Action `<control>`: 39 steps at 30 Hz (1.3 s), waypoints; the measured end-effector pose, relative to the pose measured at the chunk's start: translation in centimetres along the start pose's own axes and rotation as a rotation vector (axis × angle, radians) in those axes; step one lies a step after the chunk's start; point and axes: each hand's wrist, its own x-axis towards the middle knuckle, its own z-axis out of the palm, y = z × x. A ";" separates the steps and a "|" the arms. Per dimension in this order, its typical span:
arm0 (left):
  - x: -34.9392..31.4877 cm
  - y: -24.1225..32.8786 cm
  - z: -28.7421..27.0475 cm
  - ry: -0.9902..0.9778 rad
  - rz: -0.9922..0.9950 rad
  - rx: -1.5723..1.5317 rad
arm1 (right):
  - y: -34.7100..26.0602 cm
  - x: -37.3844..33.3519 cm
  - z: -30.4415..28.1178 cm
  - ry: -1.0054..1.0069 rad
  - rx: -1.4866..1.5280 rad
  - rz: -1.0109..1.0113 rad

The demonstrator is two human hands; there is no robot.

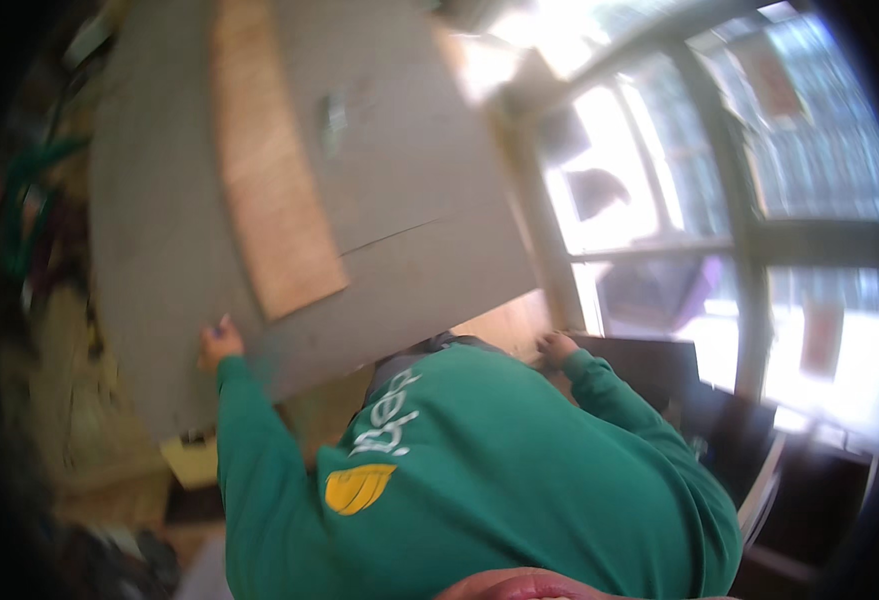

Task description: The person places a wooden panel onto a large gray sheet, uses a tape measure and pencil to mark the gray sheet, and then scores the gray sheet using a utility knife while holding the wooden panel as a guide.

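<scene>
Nearest the lens: a pinkish blurred patch at the bottom edge, too close to identify. Just beyond it, the person's green long-sleeved sweatshirt (pixel 519 480) fills the near centre; a white print and a yellow rounded emblem (pixel 357 488) sit on its left chest.

Both sleeves reach away to a large flat grey cardboard sheet (pixel 389 190), tilted and held up, covering the far left and centre. A broad tan strip (pixel 271 170) runs down its face; a small pale label (pixel 333 120) lies right of the strip, too blurred to make out.

Left hand (pixel 220 343): fingers curled on the sheet's near left edge, gripping. Right hand (pixel 556 347): at the sheet's near right corner, fingers bent against it; grip partly hidden.

Right: bright window panes (pixel 649 190) with dark frames.
</scene>
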 end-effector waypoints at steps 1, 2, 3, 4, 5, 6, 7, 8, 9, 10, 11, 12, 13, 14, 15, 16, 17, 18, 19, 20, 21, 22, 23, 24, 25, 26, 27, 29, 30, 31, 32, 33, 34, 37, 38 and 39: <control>-0.3 -0.1 -0.3 0.003 -0.012 0.040 | -1.3 -1.0 -0.5 0.020 0.046 0.068; -0.5 -0.1 -0.6 0.085 -0.002 0.132 | -2.7 -1.5 -1.0 0.032 0.072 0.094; -1.1 1.4 -0.8 0.050 0.012 0.155 | -2.2 -2.3 -1.4 0.055 0.072 0.127; -1.7 2.5 -1.3 0.022 0.012 0.188 | -2.0 -3.0 -1.6 0.064 0.066 0.148; -1.9 2.9 -1.1 0.015 0.002 0.168 | -2.4 -3.7 -2.3 0.070 0.044 0.159; -2.0 3.1 -0.4 0.009 -0.013 0.153 | -2.8 -4.6 -2.8 0.046 0.155 0.223; -2.2 3.7 -0.6 0.007 -0.035 0.144 | -2.5 -4.4 -2.8 0.072 0.125 0.191; -2.4 4.0 -0.9 0.071 -0.016 0.116 | -2.1 -4.1 -2.7 0.095 0.093 0.157; -2.7 4.2 -1.1 0.135 0.000 0.089 | -1.7 -3.8 -2.6 0.116 0.059 0.123; -3.3 4.9 -1.5 0.197 0.017 0.065 | -1.4 -3.6 -2.7 0.118 0.100 0.091; -4.3 6.0 -2.6 0.197 0.031 0.063 | -1.4 -3.2 -2.9 0.116 0.137 0.054; -5.5 7.3 -3.9 0.196 0.044 0.062 | -1.2 -2.7 -3.2 0.112 0.173 0.020; -6.7 8.3 -5.1 0.200 0.049 0.062 | -1.1 -2.3 -3.6 0.156 0.150 -0.057; -7.7 9.0 -5.2 0.274 0.114 0.032 | -0.9 -1.8 -4.1 0.199 0.126 -0.133; -8.9 9.6 -4.9 0.346 0.179 0.004 | -0.4 -1.1 -4.6 0.241 0.101 -0.208; -9.8 10.3 -4.8 0.421 0.244 -0.023 | 0.0 -0.1 -5.0 0.274 0.101 -0.261; -10.8 11.0 -4.6 0.446 0.365 -0.097 | 0.6 1.2 -5.5 0.305 0.099 -0.314; -12.0 11.9 -4.4 0.467 0.484 -0.170 | 1.2 2.4 -6.3 0.335 0.094 -0.369; -13.3 12.7 -4.4 0.492 0.597 -0.238 | 1.2 3.9 -7.2 0.292 0.216 -0.340; -15.0 14.0 -4.9 0.204 0.434 -0.251 | 1.1 5.4 -7.8 0.241 0.334 -0.303; -16.9 15.5 -5.2 -0.078 0.255 -0.269 | 1.3 6.8 -8.7 0.184 0.444 -0.265; -19.3 17.5 -5.6 -0.124 0.257 -0.390 | 2.3 9.2 -9.2 0.185 0.522 -0.327; -21.6 18.8 -6.4 -0.147 0.237 -0.501 | 1.4 9.8 -10.5 0.136 0.539 -0.312; -23.6 19.9 -7.2 -0.152 0.274 -0.529 | -0.2 8.9 -12.9 0.077 0.547 -0.301; -26.0 21.4 -7.6 -0.167 0.306 -0.549 | -0.5 9.1 -14.4 0.010 0.550 -0.277; -28.4 23.3 -7.8 -0.218 0.261 -0.568 | 1.1 10.5 -15.2 -0.046 0.581 -0.323; -31.1 25.2 -8.2 -0.264 0.216 -0.589 | 2.4 12.0 -16.4 -0.080 0.532 -0.353; -37.0 29.8 -9.5 -0.288 0.172 -0.570 | 3.9 14.4 -17.9 -0.122 0.457 -0.410; -39.5 30.4 -10.1 -0.411 0.144 -0.596 | 5.1 15.1 -18.4 -0.125 0.472 -0.469; -41.4 30.8 -10.6 -0.527 0.128 -0.631 | 5.7 15.9 -18.8 -0.119 0.492 -0.533; -43.7 31.2 -10.6 -0.548 0.161 -0.769 | 6.5 16.7 -19.2 -0.117 0.512 -0.597; -45.8 31.7 -10.6 -0.565 0.203 -0.904 | 7.3 17.6 -19.7 -0.074 0.403 -0.668; -47.0 32.0 -10.9 -0.600 0.241 -0.972 | 7.3 18.2 -20.7 -0.024 0.300 -0.743; -49.8 32.9 -12.3 -0.770 0.321 -1.020 | 6.1 18.2 -22.7 0.006 0.231 -0.762; -50.7 33.2 -12.9 -0.886 0.212 -1.098 | 5.3 17.9 -23.2 -0.003 0.245 -0.735; -51.0 33.2 -13.8 -0.958 0.213 -1.131 | 4.9 18.4 -23.0 0.006 0.235 -0.766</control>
